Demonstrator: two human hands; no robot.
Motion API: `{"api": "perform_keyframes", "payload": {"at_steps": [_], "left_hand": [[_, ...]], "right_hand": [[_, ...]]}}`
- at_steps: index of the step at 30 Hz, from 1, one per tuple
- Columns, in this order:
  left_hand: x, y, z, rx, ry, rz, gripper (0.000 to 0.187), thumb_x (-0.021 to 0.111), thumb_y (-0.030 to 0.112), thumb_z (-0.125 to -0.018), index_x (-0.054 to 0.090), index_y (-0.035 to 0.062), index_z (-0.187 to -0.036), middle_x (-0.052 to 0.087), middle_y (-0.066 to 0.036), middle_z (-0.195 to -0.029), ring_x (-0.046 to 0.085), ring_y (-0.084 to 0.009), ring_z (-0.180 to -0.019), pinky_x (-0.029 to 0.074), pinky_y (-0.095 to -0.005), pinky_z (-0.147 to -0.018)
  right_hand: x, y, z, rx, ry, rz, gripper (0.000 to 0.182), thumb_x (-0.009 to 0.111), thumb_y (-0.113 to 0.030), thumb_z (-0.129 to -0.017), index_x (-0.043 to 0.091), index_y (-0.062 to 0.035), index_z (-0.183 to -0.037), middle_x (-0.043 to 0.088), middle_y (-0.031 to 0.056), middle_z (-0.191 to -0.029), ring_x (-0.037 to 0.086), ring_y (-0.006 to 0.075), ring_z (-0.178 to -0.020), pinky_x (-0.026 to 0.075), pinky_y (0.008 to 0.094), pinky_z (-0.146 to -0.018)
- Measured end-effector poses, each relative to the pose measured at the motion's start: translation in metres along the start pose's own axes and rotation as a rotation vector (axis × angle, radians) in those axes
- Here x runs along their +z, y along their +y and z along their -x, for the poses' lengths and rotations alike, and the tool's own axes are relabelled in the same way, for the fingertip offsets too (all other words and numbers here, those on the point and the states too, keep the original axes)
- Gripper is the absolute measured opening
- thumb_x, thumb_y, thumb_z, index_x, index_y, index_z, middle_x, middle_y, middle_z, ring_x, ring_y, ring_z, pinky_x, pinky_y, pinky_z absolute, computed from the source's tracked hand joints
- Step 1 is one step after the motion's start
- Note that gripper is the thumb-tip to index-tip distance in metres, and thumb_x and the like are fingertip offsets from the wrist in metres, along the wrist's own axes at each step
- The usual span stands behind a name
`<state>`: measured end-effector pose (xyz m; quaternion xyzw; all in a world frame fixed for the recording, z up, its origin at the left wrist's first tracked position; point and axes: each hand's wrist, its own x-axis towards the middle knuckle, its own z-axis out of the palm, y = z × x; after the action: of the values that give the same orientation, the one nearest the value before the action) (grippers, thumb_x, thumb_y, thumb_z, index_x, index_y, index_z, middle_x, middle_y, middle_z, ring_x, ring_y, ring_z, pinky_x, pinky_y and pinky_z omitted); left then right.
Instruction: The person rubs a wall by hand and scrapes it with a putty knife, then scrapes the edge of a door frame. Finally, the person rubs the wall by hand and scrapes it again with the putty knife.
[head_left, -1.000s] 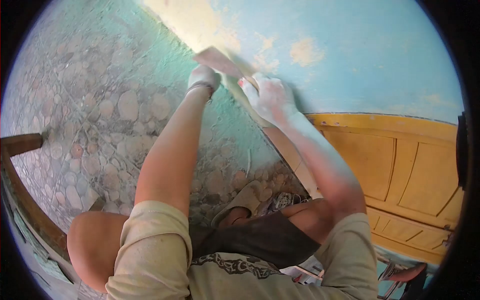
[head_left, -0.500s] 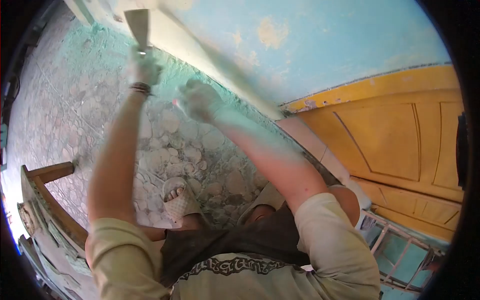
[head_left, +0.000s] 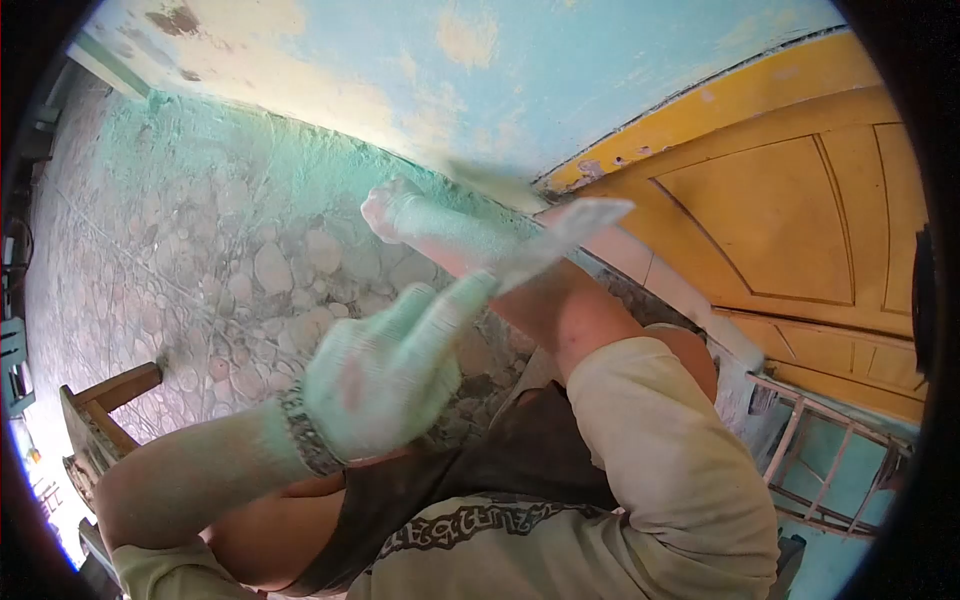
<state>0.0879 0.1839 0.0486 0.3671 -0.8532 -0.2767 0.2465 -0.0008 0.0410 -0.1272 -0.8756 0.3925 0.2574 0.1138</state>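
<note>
My left hand [head_left: 385, 375], dusted pale green and wearing a dark bracelet, grips a scraper with its index finger stretched toward the blade. The scraper's flat blade [head_left: 570, 238] is smeared by motion, points up to the right and overlaps my right forearm in this view. Its handle is hidden in the hand. My right hand [head_left: 395, 207] is closed in a fist near the foot of the wall, coated with whitish powder up the forearm. I cannot tell what the fist holds. Around it lies pale green powder [head_left: 230, 150] along the wall's base.
A worn blue and cream wall [head_left: 580, 80] rises ahead. Yellow wooden door [head_left: 780, 230] stands at right, above a pale tiled sill [head_left: 625, 250]. Stone-patterned floor [head_left: 230, 250] spreads left. A wooden furniture piece [head_left: 120, 390] is at left; a barred frame [head_left: 825, 465] at lower right.
My left hand has come back from the wall's base toward my body, swinging the scraper blade to the right. My right fist stays near the wall. The view has shifted slightly.
</note>
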Motion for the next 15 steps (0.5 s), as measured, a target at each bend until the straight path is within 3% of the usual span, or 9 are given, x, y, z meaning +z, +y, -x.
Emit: {"api": "perform_keyframes", "payload": {"at_steps": [2, 5, 9, 12, 15], "left_hand": [[0.002, 0.007, 0.002, -0.078, -0.191, 0.021, 0.051, 0.052, 0.0, -0.077, 0.042, 0.0031, -0.127, 0.059, -0.013, -0.085, 0.06, -0.0283, -0.064, 0.048, -0.0384, -0.051], [0.013, -0.029, 0.008, -0.044, -0.273, -0.095, 0.053, 0.053, 0.004, -0.079, 0.039, 0.0047, -0.13, 0.058, -0.014, -0.086, 0.061, -0.0289, -0.066, 0.049, -0.0377, -0.052], [0.023, -0.09, 0.011, -0.291, -0.186, -0.02, 0.051, 0.052, 0.007, -0.082, 0.038, 0.0047, -0.131, 0.059, -0.018, -0.089, 0.061, -0.0341, -0.07, 0.049, -0.0404, -0.056], [0.034, -0.077, 0.015, -0.286, -0.097, 0.1, 0.048, 0.05, 0.006, -0.083, 0.039, 0.0042, -0.129, 0.06, -0.02, -0.092, 0.061, -0.0364, -0.074, 0.05, -0.0433, -0.06], [0.02, -0.03, 0.019, -0.161, -0.124, 0.185, 0.046, 0.048, 0.003, -0.083, 0.041, 0.0041, -0.128, 0.06, -0.022, -0.094, 0.061, -0.0369, -0.076, 0.049, -0.0445, -0.063]], "right_hand": [[-0.006, -0.003, 0.006, -0.02, 0.006, 0.006, 0.021, 0.056, -0.014, -0.078, 0.069, -0.0094, -0.094, 0.067, 0.0073, -0.1, 0.062, 0.0228, -0.099, 0.042, 0.037, -0.085], [0.016, 0.001, -0.02, -0.012, 0.002, 0.094, 0.021, 0.057, -0.014, -0.077, 0.069, -0.0086, -0.094, 0.067, 0.0068, -0.099, 0.062, 0.0224, -0.098, 0.043, 0.0377, -0.086], [0.007, -0.003, -0.016, -0.016, -0.033, 0.052, 0.021, 0.056, -0.014, -0.078, 0.069, -0.0086, -0.094, 0.067, 0.0075, -0.099, 0.063, 0.0223, -0.096, 0.044, 0.037, -0.084], [0.0, -0.004, -0.013, -0.01, -0.059, 0.019, 0.021, 0.056, -0.014, -0.078, 0.069, -0.0086, -0.094, 0.067, 0.008, -0.099, 0.063, 0.0222, -0.096, 0.045, 0.0365, -0.084], [-0.007, -0.001, -0.008, -0.005, -0.089, -0.023, 0.021, 0.056, -0.014, -0.078, 0.069, -0.0087, -0.094, 0.066, 0.0084, -0.099, 0.063, 0.0221, -0.096, 0.045, 0.036, -0.083]]}}
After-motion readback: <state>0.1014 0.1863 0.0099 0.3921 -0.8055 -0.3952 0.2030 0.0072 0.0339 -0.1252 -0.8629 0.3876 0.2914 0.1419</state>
